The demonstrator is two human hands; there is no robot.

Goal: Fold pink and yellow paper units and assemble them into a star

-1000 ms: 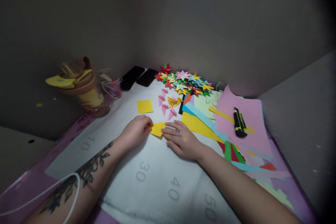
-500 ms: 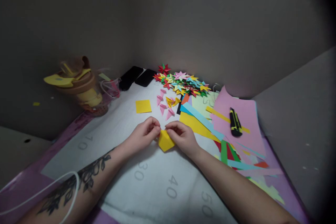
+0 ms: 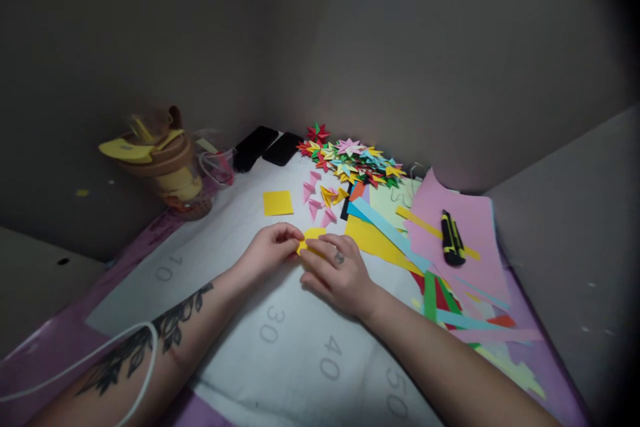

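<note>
Yellow paper piece (image 3: pixel 315 233) lies on the white numbered sheet (image 3: pixel 240 347), its left edge pinched by the left hand (image 3: pixel 273 245); the right hand (image 3: pixel 346 273) has opened from a pinch, fingers slightly spread over it, apparently pressing down.

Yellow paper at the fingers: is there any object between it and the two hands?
Nothing visible stands in the way: the left hand pinches the yellow paper at its left edge, and the right hand lies partly over it. The pink folded pieces lie beyond the paper, not between. What is under the fingers is hidden.
</note>
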